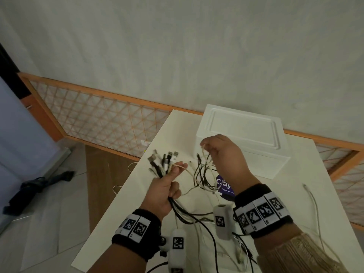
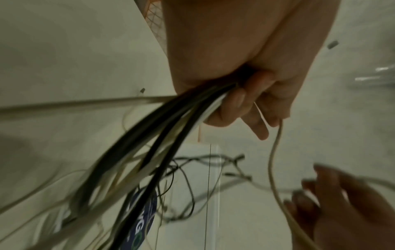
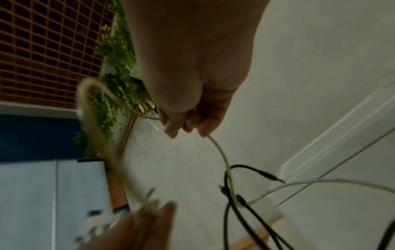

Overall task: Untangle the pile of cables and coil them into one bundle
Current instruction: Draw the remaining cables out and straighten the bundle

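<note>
Left hand [image 1: 164, 191] gripping cable bundle [image 1: 163, 163] at frame centre, right hand [image 1: 222, 154] pinching a pale cable [image 3: 222, 155] above the tangle [image 1: 204, 178]

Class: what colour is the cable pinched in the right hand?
Off-white cable, clearest in the right wrist view.

Black and off-white cables [image 1: 167, 164] were seen over a cream table [image 1: 275, 194]. A white box [image 1: 246, 134], a purple label [image 1: 224, 188] with white lettering, black wristbands [image 1: 262, 209] with black-and-white square markers, and an orange-framed lattice panel [image 1: 98, 115] were shown.
</note>
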Action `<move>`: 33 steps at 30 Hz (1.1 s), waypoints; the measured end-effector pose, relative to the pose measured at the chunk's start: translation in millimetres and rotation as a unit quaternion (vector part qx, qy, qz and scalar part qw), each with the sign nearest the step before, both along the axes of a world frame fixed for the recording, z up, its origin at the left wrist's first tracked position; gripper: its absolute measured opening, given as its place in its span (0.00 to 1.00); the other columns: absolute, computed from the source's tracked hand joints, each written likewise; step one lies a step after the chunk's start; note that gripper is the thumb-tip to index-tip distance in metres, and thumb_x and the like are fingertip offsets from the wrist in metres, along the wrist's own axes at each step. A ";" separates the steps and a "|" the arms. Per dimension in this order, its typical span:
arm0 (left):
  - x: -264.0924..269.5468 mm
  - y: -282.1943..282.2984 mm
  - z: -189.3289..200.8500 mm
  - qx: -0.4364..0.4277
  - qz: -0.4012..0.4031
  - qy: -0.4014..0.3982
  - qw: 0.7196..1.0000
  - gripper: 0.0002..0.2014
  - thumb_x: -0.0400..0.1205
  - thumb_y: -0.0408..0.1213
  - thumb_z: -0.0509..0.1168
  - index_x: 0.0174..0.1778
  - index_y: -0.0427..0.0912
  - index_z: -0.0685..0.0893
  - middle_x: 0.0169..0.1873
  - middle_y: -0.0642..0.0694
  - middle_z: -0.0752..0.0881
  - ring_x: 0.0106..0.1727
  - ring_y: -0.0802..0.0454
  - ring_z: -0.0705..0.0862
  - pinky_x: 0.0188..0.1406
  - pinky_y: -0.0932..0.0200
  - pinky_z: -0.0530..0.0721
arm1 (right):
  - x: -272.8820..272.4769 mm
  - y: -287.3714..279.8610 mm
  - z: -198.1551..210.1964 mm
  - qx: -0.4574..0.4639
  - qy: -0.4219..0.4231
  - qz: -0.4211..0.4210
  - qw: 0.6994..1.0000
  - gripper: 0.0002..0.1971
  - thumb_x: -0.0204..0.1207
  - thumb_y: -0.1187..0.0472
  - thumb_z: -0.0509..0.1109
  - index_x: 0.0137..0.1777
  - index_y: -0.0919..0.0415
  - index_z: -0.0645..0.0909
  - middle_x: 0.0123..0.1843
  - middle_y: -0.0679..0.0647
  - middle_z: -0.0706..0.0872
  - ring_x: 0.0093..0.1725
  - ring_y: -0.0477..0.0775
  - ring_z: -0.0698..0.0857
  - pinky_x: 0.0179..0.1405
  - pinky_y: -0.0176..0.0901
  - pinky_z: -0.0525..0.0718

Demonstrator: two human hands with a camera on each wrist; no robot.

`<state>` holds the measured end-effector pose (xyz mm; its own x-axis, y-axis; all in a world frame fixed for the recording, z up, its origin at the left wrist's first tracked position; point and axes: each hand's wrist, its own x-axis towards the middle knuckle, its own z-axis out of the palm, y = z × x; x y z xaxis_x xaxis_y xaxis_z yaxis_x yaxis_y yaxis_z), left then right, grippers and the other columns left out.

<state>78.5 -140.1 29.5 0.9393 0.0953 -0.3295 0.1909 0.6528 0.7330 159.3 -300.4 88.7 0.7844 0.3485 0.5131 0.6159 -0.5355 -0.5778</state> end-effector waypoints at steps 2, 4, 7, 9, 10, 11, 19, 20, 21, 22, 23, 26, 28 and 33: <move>-0.3 -15.7 3.8 -0.029 -0.071 -0.003 0.997 0.11 0.74 0.39 0.67 0.50 0.41 0.87 0.51 0.49 0.90 0.14 0.61 0.60 0.16 0.68 0.60 | -6.0 13.7 1.8 0.011 0.065 0.024 0.998 0.09 0.76 0.66 0.66 0.48 0.58 0.89 0.43 0.48 0.84 0.41 0.38 0.80 0.45 0.32 0.79; 3.6 -29.4 1.8 -0.034 -0.116 0.016 0.993 0.06 0.75 0.37 0.71 0.45 0.41 0.85 0.34 0.48 0.83 0.14 0.60 0.60 0.15 0.67 0.60 | -10.1 22.3 0.0 0.023 0.088 0.029 0.995 0.08 0.77 0.64 0.68 0.49 0.58 0.89 0.44 0.50 0.86 0.44 0.41 0.82 0.48 0.25 0.76; 16.1 -31.8 -15.8 -0.008 -0.081 0.087 0.993 0.11 0.76 0.37 0.72 0.52 0.41 0.82 0.30 0.48 0.70 0.15 0.58 0.62 0.15 0.67 0.62 | -11.9 16.5 -0.7 0.020 0.044 0.020 0.999 0.08 0.78 0.64 0.69 0.51 0.58 0.89 0.45 0.53 0.88 0.45 0.45 0.83 0.50 0.21 0.75; 20.7 -19.4 -30.3 -0.040 -0.011 0.124 0.991 0.10 0.77 0.35 0.70 0.53 0.40 0.81 0.30 0.50 0.77 0.14 0.59 0.62 0.14 0.68 0.61 | -8.2 1.2 3.4 0.035 0.026 -0.022 0.999 0.08 0.78 0.64 0.70 0.52 0.58 0.89 0.44 0.51 0.87 0.45 0.44 0.82 0.50 0.16 0.71; 20.7 -11.4 -35.9 -0.063 0.018 0.134 0.989 0.07 0.80 0.35 0.67 0.52 0.41 0.80 0.34 0.51 0.83 0.14 0.59 0.62 0.13 0.69 0.61 | -6.2 -8.2 7.0 0.042 0.028 -0.047 0.998 0.08 0.78 0.63 0.70 0.53 0.58 0.89 0.44 0.50 0.86 0.45 0.45 0.82 0.50 0.15 0.70; 20.3 -4.2 -42.3 -0.079 0.041 0.144 0.986 0.05 0.83 0.36 0.64 0.53 0.42 0.79 0.42 0.51 0.87 0.13 0.60 0.62 0.13 0.70 0.62 | -4.4 -17.8 9.7 0.045 0.033 -0.066 0.996 0.08 0.78 0.62 0.70 0.54 0.58 0.89 0.44 0.49 0.86 0.46 0.46 0.83 0.50 0.16 0.71; 17.9 -9.6 -41.3 -0.074 -0.020 0.127 0.989 0.07 0.84 0.41 0.62 0.55 0.45 0.81 0.58 0.42 0.88 0.14 0.60 0.61 0.13 0.68 0.62 | -13.2 -25.0 13.3 0.072 0.143 -0.068 0.985 0.09 0.83 0.55 0.62 0.53 0.52 0.84 0.31 0.35 0.81 0.28 0.40 0.77 0.34 0.41 0.79; 18.5 -12.8 -37.2 -0.061 -0.032 0.119 0.990 0.08 0.84 0.42 0.63 0.55 0.45 0.83 0.55 0.42 0.89 0.14 0.60 0.61 0.14 0.68 0.62 | -14.7 -21.3 12.9 0.081 0.157 -0.062 0.982 0.09 0.84 0.55 0.61 0.52 0.52 0.83 0.29 0.37 0.80 0.26 0.40 0.75 0.32 0.41 0.78; 18.8 -15.4 -33.6 -0.049 -0.038 0.115 0.991 0.08 0.83 0.42 0.64 0.52 0.44 0.84 0.50 0.43 0.90 0.14 0.59 0.61 0.15 0.67 0.61 | -15.9 -18.2 13.6 0.090 0.171 -0.057 0.979 0.08 0.84 0.56 0.60 0.51 0.51 0.82 0.28 0.41 0.79 0.25 0.41 0.74 0.30 0.42 0.77; 18.6 -17.3 -31.0 -0.041 -0.043 0.113 0.992 0.07 0.82 0.42 0.65 0.48 0.42 0.85 0.46 0.43 0.90 0.14 0.59 0.61 0.15 0.67 0.60 | -17.6 -16.0 15.6 0.100 0.186 -0.052 0.976 0.08 0.85 0.57 0.59 0.49 0.51 0.80 0.28 0.45 0.79 0.24 0.44 0.73 0.29 0.43 0.77; 18.2 -18.5 -29.8 -0.039 -0.049 0.112 0.992 0.08 0.82 0.43 0.66 0.46 0.41 0.84 0.43 0.42 0.89 0.14 0.60 0.61 0.15 0.67 0.60 | -19.0 -14.1 18.0 0.108 0.200 -0.045 0.973 0.08 0.85 0.58 0.59 0.48 0.51 0.79 0.28 0.48 0.79 0.23 0.47 0.74 0.28 0.42 0.77; 14.6 -22.6 -26.2 -0.070 -0.081 0.099 0.989 0.09 0.84 0.44 0.62 0.52 0.42 0.82 0.52 0.37 0.90 0.13 0.60 0.62 0.14 0.68 0.61 | -22.9 -10.5 21.5 0.106 0.219 -0.017 0.970 0.09 0.85 0.59 0.59 0.44 0.49 0.77 0.27 0.51 0.79 0.20 0.47 0.74 0.24 0.37 0.75; 14.6 -23.4 -27.9 -0.099 -0.074 0.083 0.989 0.09 0.82 0.44 0.63 0.54 0.44 0.80 0.60 0.39 0.87 0.13 0.61 0.61 0.14 0.69 0.62 | -25.4 -10.2 19.8 0.078 0.210 -0.006 0.974 0.08 0.84 0.58 0.60 0.46 0.51 0.79 0.26 0.50 0.77 0.22 0.44 0.73 0.26 0.37 0.75; 21.6 -12.2 -42.9 -0.141 0.013 0.097 0.985 0.14 0.80 0.46 0.65 0.57 0.43 0.79 0.64 0.46 0.85 0.14 0.60 0.63 0.14 0.67 0.64 | -30.3 -27.7 24.8 0.034 0.215 -0.013 0.976 0.08 0.83 0.55 0.63 0.45 0.45 0.82 0.32 0.50 0.81 0.28 0.40 0.73 0.30 0.33 0.75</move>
